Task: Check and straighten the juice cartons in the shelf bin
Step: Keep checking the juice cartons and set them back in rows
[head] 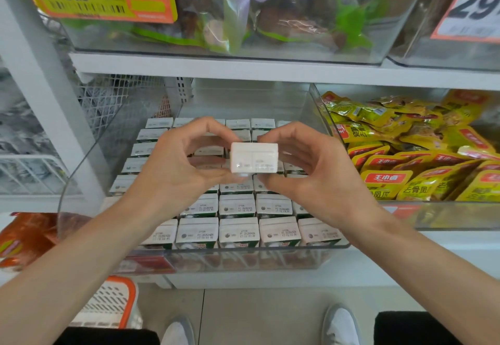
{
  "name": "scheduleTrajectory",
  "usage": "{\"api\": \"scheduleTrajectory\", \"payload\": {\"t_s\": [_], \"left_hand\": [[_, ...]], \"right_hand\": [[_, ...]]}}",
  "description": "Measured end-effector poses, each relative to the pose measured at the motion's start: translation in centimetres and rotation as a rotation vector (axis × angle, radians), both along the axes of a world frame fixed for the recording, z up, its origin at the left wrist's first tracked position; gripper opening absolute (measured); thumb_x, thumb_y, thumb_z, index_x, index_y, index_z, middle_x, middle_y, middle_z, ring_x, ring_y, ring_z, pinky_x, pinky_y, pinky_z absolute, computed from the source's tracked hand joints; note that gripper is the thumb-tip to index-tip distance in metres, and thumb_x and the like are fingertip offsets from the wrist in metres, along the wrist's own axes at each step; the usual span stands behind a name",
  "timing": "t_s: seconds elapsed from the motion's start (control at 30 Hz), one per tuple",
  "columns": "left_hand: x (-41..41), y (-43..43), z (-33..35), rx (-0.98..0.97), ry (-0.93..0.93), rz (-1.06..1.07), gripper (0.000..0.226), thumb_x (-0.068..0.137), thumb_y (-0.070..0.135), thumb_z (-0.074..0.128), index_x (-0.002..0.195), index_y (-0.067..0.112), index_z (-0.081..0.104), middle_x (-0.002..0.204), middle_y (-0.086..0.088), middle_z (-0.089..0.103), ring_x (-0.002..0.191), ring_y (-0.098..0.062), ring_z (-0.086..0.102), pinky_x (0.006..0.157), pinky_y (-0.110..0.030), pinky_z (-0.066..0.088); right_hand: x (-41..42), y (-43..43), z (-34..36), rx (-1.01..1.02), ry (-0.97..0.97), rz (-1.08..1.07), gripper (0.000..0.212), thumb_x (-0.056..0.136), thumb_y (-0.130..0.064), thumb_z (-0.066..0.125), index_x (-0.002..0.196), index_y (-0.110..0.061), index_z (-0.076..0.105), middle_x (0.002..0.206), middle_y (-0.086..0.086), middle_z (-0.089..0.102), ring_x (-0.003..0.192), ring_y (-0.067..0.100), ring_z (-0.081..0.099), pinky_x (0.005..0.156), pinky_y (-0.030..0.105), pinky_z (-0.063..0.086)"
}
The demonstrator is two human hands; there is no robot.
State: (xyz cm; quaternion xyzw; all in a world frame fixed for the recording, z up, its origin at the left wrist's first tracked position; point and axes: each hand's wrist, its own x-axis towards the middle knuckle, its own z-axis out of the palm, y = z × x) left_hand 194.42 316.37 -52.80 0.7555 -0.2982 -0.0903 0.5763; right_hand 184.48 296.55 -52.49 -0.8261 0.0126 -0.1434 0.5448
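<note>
The small white rectangular juice carton [254,158] is held up in the air over the middle rows of the clear plastic shelf bin [89,160], touching none of the cartons below; its printed end face is turned toward the camera, the wider side of that face running left to right between the two hands; its long axis, by my judgement, points away from the viewer and down toward the bin, so setting it back would mean lowering it end-first. The left hand [176,166] pinches the carton's left edge, thumb under and forefinger curled over; the right hand [305,171] pinches the right edge in the same grip; neither is nearer, both being on it. The packed white-topped cartons [238,206] stand upright in even rows; the slot this one belongs in is hidden behind hands and carton; I cannot tell which it is.
</note>
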Motion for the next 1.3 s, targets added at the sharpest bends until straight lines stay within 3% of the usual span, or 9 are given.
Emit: {"api": "scheduleTrajectory", "payload": {"t_s": [0.2,0.3,0.4,0.53,0.63,0.8,1.07,1.2,1.3], "left_hand": [[0.1,0.1,0.2,-0.033,-0.070,0.009,0.044,0.062,0.029,0.091,0.102,0.024,0.073,0.111,0.014,0.078,0.112,-0.003,0.071,0.096,-0.024,0.056],[0.0,0.1,0.3,-0.058,0.002,0.012,0.043,0.069,0.037,0.087,0.110,0.027,0.076,0.105,0.012,0.081,0.101,-0.006,0.076,0.090,-0.021,0.059],[-0.2,0.0,0.5,-0.080,0.070,0.035,0.047,0.078,0.049,0.075,0.124,0.034,0.072,0.101,0.010,0.082,0.093,-0.009,0.078,0.082,-0.022,0.060],[-0.5,-0.2,0.5,-0.079,0.081,0.010,0.031,0.094,0.034,0.068,0.124,0.037,0.072,0.102,0.011,0.081,0.091,-0.010,0.078,0.074,-0.015,0.059],[-0.7,-0.5,0.5,-0.090,0.096,-0.005,0.029,0.094,0.034,0.067,0.122,0.037,0.073,0.103,0.008,0.081,0.091,-0.012,0.079,0.073,-0.014,0.059],[-0.9,-0.7,0.3,-0.071,0.090,-0.058,0.031,0.094,0.041,0.064,0.122,0.037,0.075,0.108,0.004,0.079,0.094,-0.014,0.077,0.079,-0.028,0.064],[-0.5,-0.5,0.1,-0.051,0.037,-0.111,0.036,0.089,0.042,0.070,0.125,0.044,0.072,0.115,0.010,0.077,0.104,-0.011,0.076,0.086,-0.022,0.061],[-0.3,-0.4,0.1,-0.062,0.019,-0.088,0.042,0.087,0.050,0.071,0.128,0.045,0.070,0.114,0.012,0.077,0.109,-0.006,0.073,0.091,-0.030,0.062],[-0.1,-0.2,0.0,-0.045,0.020,-0.090,0.051,0.082,0.062,0.076,0.129,0.044,0.068,0.117,0.014,0.077,0.114,-0.004,0.071,0.099,-0.035,0.055]], "right_hand": [[0.0,-0.3,-0.2,-0.025,-0.065,-0.004,0.038,0.087,-0.012,0.086,0.122,-0.017,0.072,0.118,-0.010,0.079,0.115,0.003,0.072,0.102,0.023,0.056],[0.2,-0.1,0.1,0.130,0.030,-0.002,0.035,0.094,-0.019,0.078,0.129,-0.019,0.070,0.107,-0.005,0.083,0.102,0.007,0.078,0.092,0.018,0.059],[0.3,0.1,0.3,0.308,0.163,-0.032,0.036,0.101,-0.027,0.068,0.136,-0.023,0.062,0.098,0.002,0.084,0.095,0.016,0.081,0.089,0.026,0.063],[0.5,0.1,0.2,0.512,0.312,-0.030,0.036,0.107,-0.028,0.061,0.141,-0.020,0.057,0.105,0.008,0.083,0.098,0.021,0.080,0.080,0.025,0.064],[0.8,0.2,0.2,0.694,0.403,0.057,0.030,0.109,-0.026,0.058,0.133,-0.011,0.067,0.114,0.012,0.080,0.103,0.026,0.079,0.078,0.027,0.064],[0.8,0.2,0.4,0.892,0.496,0.140,0.038,0.110,-0.038,0.051,0.132,-0.012,0.069,0.117,0.019,0.078,0.100,0.030,0.080,0.074,0.030,0.065],[0.7,-0.2,1.1,0.956,0.503,0.209,0.048,0.109,-0.045,0.052,0.141,-0.011,0.064,0.121,0.020,0.076,0.096,0.032,0.080,0.071,0.028,0.066],[0.8,0.0,1.3,0.753,0.424,0.155,0.040,0.103,-0.038,0.064,0.138,-0.018,0.064,0.120,0.013,0.079,0.102,0.035,0.079,0.087,0.039,0.065],[0.8,0.2,1.0,0.502,0.268,0.037,0.050,0.096,-0.028,0.078,0.141,-0.026,0.058,0.119,0.000,0.080,0.105,0.025,0.079,0.100,0.044,0.060]]}}
